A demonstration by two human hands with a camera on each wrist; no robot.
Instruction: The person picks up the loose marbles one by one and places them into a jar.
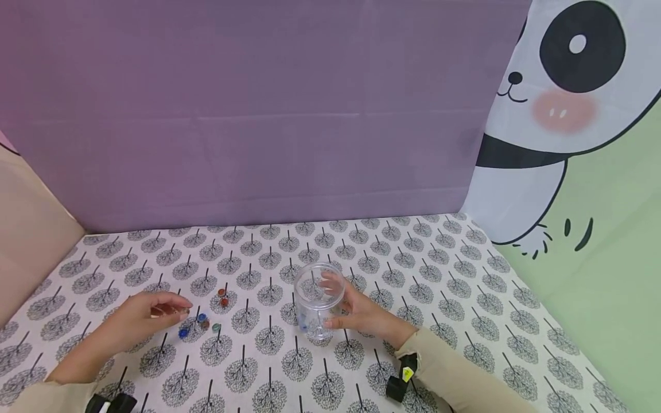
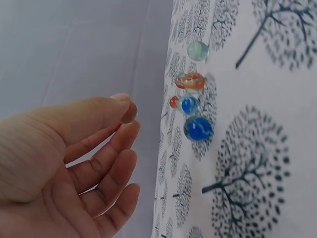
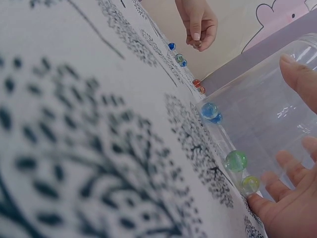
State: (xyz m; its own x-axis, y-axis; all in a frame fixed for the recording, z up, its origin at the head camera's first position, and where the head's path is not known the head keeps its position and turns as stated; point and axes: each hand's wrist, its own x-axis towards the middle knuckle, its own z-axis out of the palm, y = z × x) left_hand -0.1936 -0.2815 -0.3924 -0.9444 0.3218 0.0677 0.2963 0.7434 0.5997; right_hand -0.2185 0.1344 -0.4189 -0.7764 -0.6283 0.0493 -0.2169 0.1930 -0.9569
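Pinched in the left hand grip, a brownish glass marble above the counter, right hand wrapped round a clear plastic jar holding blue, green, yellow marbles, loose marbles nearby

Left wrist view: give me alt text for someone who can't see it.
The left hand pinches a brownish marble between thumb and forefinger, raised off the tree-print cloth. On the cloth lie five marbles: two blue, a small red, an orange, a pale green.
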